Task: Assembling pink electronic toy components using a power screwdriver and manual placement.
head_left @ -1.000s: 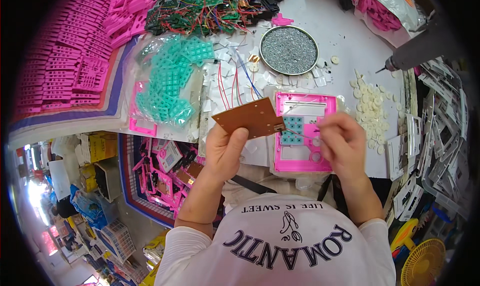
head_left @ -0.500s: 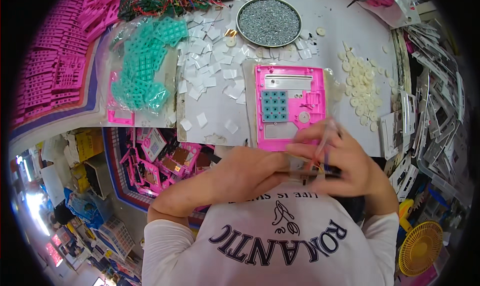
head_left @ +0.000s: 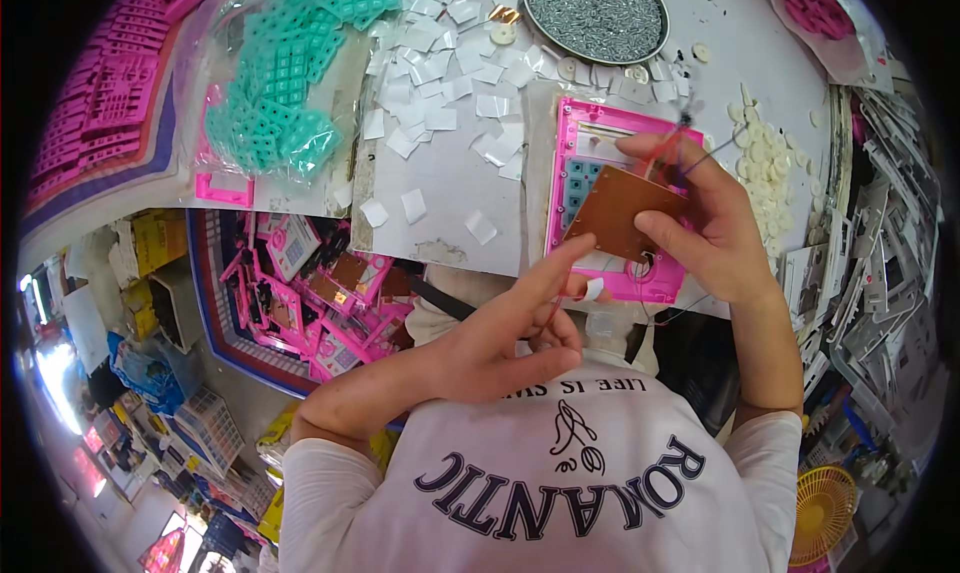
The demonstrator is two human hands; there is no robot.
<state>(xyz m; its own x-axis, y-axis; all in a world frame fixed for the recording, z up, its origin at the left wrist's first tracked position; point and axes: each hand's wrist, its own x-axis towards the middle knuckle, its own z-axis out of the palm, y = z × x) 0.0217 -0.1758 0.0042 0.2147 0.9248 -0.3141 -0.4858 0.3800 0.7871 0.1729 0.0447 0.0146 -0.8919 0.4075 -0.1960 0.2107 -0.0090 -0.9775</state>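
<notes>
My right hand grips a brown circuit board with its plain side up, thumb on top. Red and dark wires trail from the board past my fingers. Under it lies a pink plastic housing, which holds a blue-green rubber keypad partly covered by the board. My left hand is beside the board's lower left corner, index finger stretched to its edge and the other fingers loosely bent. A small white piece shows by a left fingertip; whether it is held is unclear.
White square pieces lie scattered left of the housing. A round tray of small metal screws stands behind, cream discs to the right. Teal keypads fill a bag at left. A crate of pink parts sits below the table edge.
My hands have moved up from near my chest, and the right one now holds the board over the housing. My left hand has opened its index finger outward. The whole view has shifted.
</notes>
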